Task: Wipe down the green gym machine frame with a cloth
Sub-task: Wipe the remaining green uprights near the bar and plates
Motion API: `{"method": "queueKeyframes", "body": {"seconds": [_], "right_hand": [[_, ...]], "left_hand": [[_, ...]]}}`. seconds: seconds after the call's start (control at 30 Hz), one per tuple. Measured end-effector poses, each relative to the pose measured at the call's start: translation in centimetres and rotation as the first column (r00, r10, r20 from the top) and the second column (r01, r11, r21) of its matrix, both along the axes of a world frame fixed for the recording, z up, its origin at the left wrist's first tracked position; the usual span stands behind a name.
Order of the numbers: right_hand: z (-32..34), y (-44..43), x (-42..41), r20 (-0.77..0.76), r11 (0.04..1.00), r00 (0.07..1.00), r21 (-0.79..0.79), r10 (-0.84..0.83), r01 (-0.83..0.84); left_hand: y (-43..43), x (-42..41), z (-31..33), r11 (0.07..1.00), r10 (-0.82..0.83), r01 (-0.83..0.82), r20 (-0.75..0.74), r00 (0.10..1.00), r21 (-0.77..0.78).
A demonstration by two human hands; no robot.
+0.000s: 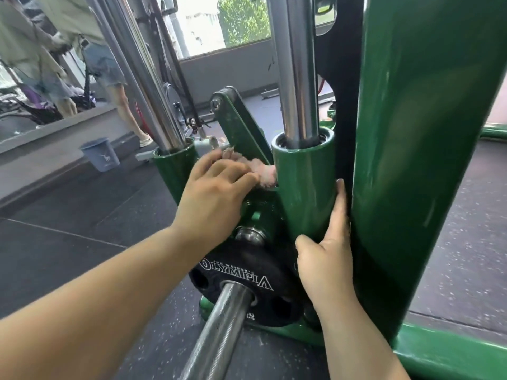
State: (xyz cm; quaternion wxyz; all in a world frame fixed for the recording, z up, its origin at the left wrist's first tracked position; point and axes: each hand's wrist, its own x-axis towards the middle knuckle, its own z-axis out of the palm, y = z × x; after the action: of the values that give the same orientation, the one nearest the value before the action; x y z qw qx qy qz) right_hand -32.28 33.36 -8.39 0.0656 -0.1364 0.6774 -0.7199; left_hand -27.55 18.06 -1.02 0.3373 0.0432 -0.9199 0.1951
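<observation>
Centrally, the green sleeve [304,185] of the green gym machine frame [411,160] is flanked by both hands. The left hand [216,193] is curled over a pale pink cloth [264,174], which is pressed against the left side of the sleeve just below its rim; part of the cloth is hidden under the fingers. The right hand [329,250] is laid against the right side of the sleeve with fingers straight and close together, the thumb spread across the sleeve's lower front, nothing being held. A chrome guide rod [295,64] is seated upright in the sleeve, and a second green sleeve [172,168] with its own rods is located to the left. A black weight plate [247,281] marked OLYMPIA is mounted on a knurled steel bar [216,333] below the hands. The floor [68,215] is covered in dark speckled rubber tiles. A blue bucket [101,154] is placed beside a mirrored wall [41,64], and a window [219,20] with foliage outside is seen behind the machine.
</observation>
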Motion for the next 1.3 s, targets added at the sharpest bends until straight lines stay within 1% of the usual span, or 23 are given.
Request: {"method": "queueKeyframes", "body": {"seconds": [0.03,0.1,0.17,0.23,0.33,0.43,0.5,0.53,0.57,0.6,0.67,0.77,0.83,0.9,0.93,0.97,1.0,1.07,1.1,1.13,1.23,1.27,1.3], "right_hand": [[-0.1,0.1,0.0,0.004,1.000,1.000,-0.003,0.009,-0.009],[0.0,0.2,0.1,0.009,1.000,1.000,-0.012,0.003,-0.003],[0.0,0.1,0.1,0.011,1.000,1.000,-0.012,-0.010,0.010],[-0.2,-0.1,0.0,0.013,1.000,1.000,-0.016,-0.018,0.018],[-0.1,-0.2,0.2,0.005,0.999,1.000,-0.023,-0.026,0.027],[0.1,0.2,0.3,-0.019,1.000,1.000,0.002,-0.024,0.024],[0.3,0.6,0.4,-0.018,1.000,1.000,0.030,0.005,-0.004],[0.3,0.7,0.3,-0.020,0.999,1.000,0.037,0.018,-0.017],[0.3,0.9,0.4,-0.026,0.998,0.999,0.048,0.031,-0.030],[0.3,1.1,0.6,-0.027,0.998,0.999,0.051,0.038,-0.036],[0.4,1.3,0.5,-0.020,0.996,0.998,0.064,0.056,-0.054],[-0.4,1.1,0.7,0.006,0.999,1.000,0.037,0.001,-0.001],[-1.1,1.0,1.5,0.046,0.977,0.982,-0.097,-0.184,0.187],[-1.5,1.0,3.2,0.018,0.908,0.921,-0.160,-0.389,0.386],[-1.7,0.9,3.7,0.020,0.888,0.904,-0.182,-0.426,0.423],[-1.7,0.8,4.1,0.051,0.898,0.919,-0.196,-0.392,0.394],[-1.8,0.6,4.2,0.082,0.934,0.953,-0.191,-0.291,0.302],[-1.5,0.3,4.0,0.105,0.995,0.994,-0.096,0.022,-0.012],[-1.5,0.3,3.7,0.123,0.989,0.983,-0.054,0.140,-0.134],[-1.4,0.4,3.4,0.147,0.981,0.970,-0.058,0.192,-0.186],[-0.4,1.3,2.7,0.157,0.967,0.969,-0.202,0.191,-0.158],[0.0,1.6,2.5,0.155,0.963,0.971,-0.223,0.185,-0.148],[0.2,1.7,2.3,0.167,0.965,0.969,-0.222,0.180,-0.141]], "left_hand": [[0.0,1.0,-0.9,0.998,-0.045,0.049,-0.092,0.995,0.040],[1.0,2.4,-1.6,0.980,-0.039,0.070,-0.164,0.986,0.186],[2.7,2.6,-1.3,0.918,0.128,-0.064,-0.139,0.982,0.391],[3.3,2.0,-1.3,0.780,0.305,-0.229,-0.033,0.952,0.582],[3.0,1.8,-1.6,0.555,0.413,-0.289,0.044,0.910,0.780],[1.8,1.5,-1.4,0.367,0.401,-0.235,0.075,0.913,0.900],[1.3,1.2,-1.5,0.273,0.331,-0.367,0.271,0.904,0.889],[1.0,1.1,-1.8,0.240,0.310,-0.449,0.371,0.876,0.861],[0.9,1.5,-2.1,0.204,0.296,-0.469,0.403,0.866,0.859],[0.7,1.9,-2.3,0.190,0.272,-0.435,0.379,0.885,0.880],[0.9,2.9,-2.4,0.248,0.247,-0.320,0.260,0.934,0.914],[2.0,4.4,-1.8,0.486,0.176,-0.248,0.184,0.967,0.838],[2.3,5.1,-0.5,0.596,0.051,-0.171,0.176,0.983,0.785],[1.9,5.6,0.3,0.678,-0.075,-0.119,0.230,0.970,0.725],[1.6,5.9,0.4,0.734,-0.127,-0.076,0.247,0.961,0.675],[1.6,6.1,0.5,0.781,-0.176,-0.019,0.250,0.952,0.624],[1.7,6.3,0.5,0.814,-0.222,0.042,0.244,0.944,0.579],[2.5,6.2,0.1,0.828,-0.328,0.161,0.231,0.916,0.537],[2.9,6.0,-0.4,0.812,-0.375,0.202,0.224,0.900,0.548],[3.5,5.7,-0.9,0.777,-0.409,0.224,0.201,0.890,0.588],[4.8,5.1,-2.2,0.604,-0.353,0.200,0.033,0.935,0.772],[5.0,5.0,-2.7,0.596,-0.308,0.214,-0.025,0.951,0.774],[5.2,4.8,-3.0,0.640,-0.276,0.238,-0.071,0.959,0.730]]}}
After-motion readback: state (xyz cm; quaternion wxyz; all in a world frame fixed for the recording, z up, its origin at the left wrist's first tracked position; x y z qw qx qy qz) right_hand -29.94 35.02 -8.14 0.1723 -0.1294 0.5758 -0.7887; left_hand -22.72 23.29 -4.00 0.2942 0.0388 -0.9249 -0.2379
